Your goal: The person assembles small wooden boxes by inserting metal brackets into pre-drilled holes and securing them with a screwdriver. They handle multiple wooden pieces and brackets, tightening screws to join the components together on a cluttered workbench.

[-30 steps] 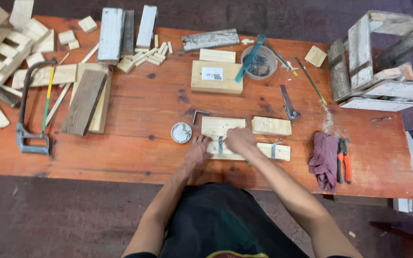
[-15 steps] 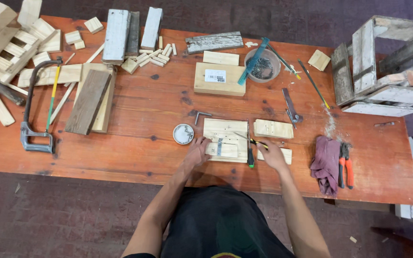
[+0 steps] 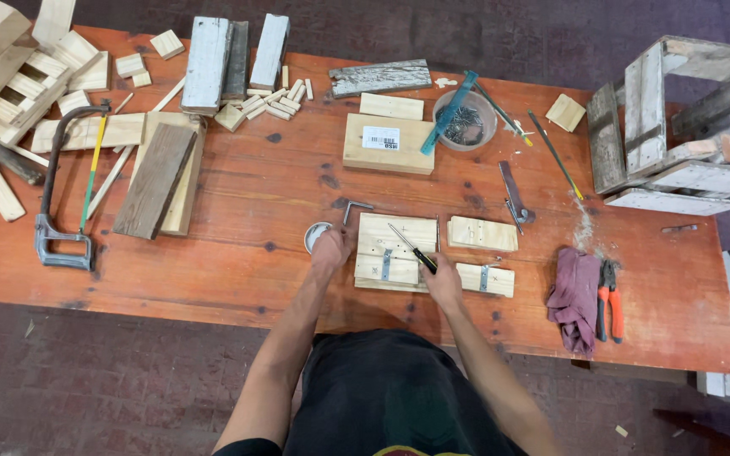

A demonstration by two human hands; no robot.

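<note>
Both arms reach forward from the body, bare from the elbows down. The left arm goes straight ahead and a little to the right. The left hand [image 3: 331,247] is at the end of it, with the fingers curled down and the back of the hand facing up. The right arm bends at the elbow and comes in toward the left one. The right hand [image 3: 443,279] is closed in a loose fist, with the knuckles up. It sits a bit nearer to the body than the left hand. The two hands are near each other but do not touch.
</note>
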